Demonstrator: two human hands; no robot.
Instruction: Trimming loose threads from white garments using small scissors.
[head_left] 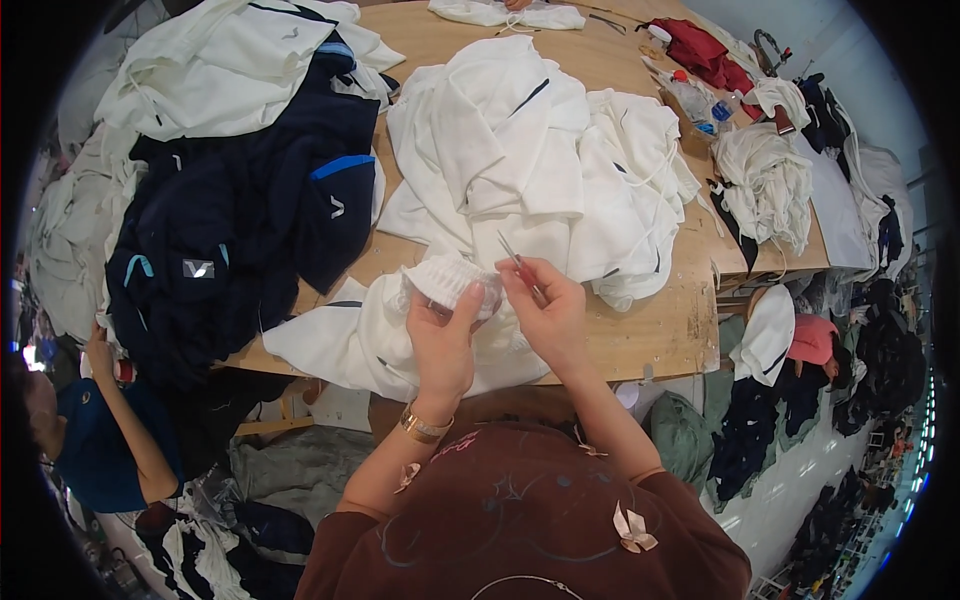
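Note:
My left hand [445, 335] is closed on the gathered elastic band of a white garment [385, 325], holding it up near the table's front edge. The rest of that garment spreads over the table below and to the left. My right hand [550, 315] grips red-handled thread snips [527, 275], their pointed metal tips upward. The snips are just right of the bunched band, and the fingers of both hands are close together. Part of the band is hidden behind my left thumb.
White garments [490, 130] are heaped ahead on the wooden table [660, 335]. A dark navy pile [230, 220] lies to the left, with a co-worker [115, 430] beside it. At right are a white cloth bundle [765, 180] and a red cloth [705, 55].

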